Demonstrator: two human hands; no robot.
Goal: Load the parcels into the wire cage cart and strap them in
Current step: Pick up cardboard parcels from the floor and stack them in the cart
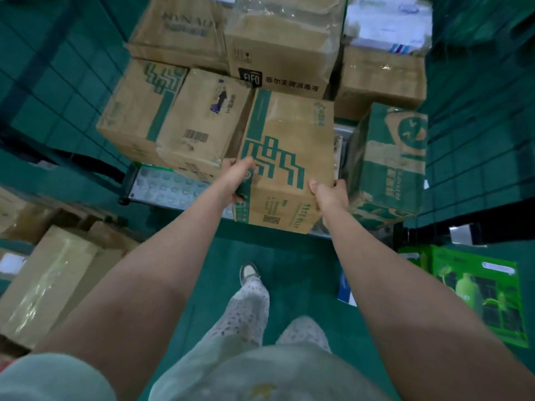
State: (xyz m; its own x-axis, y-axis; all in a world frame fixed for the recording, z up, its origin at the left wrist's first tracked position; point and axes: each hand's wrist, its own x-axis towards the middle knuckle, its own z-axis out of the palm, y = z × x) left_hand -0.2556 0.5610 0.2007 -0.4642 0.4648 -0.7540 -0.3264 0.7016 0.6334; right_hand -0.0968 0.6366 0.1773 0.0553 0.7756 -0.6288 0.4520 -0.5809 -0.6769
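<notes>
- Head view: both hands on one brown parcel (pixel 285 157) with green print, held at the front edge of the wire cage cart (pixel 66 82).
- Left hand (pixel 236 180) fingers curled round the parcel's near-left corner; right hand (pixel 328 196) clamped on the near-right corner, thumb on top.
- Parcel sits tilted over the cart's studded metal floor (pixel 170 186), in the gap between the front-left stacked boxes (pixel 173 123) and the green-printed box (pixel 388 160) at the front-right edge.
- More boxes piled against the cart's back wall.
- Likely step: seating this parcel in that gap. Best done by levelling it, sliding it back flush, keeping fingers clear of the neighbours' sides.
- Risk: the corner-only grip could slip.
- No strap visible; loose boxes (pixel 49 282) wait on the floor at left.
</notes>
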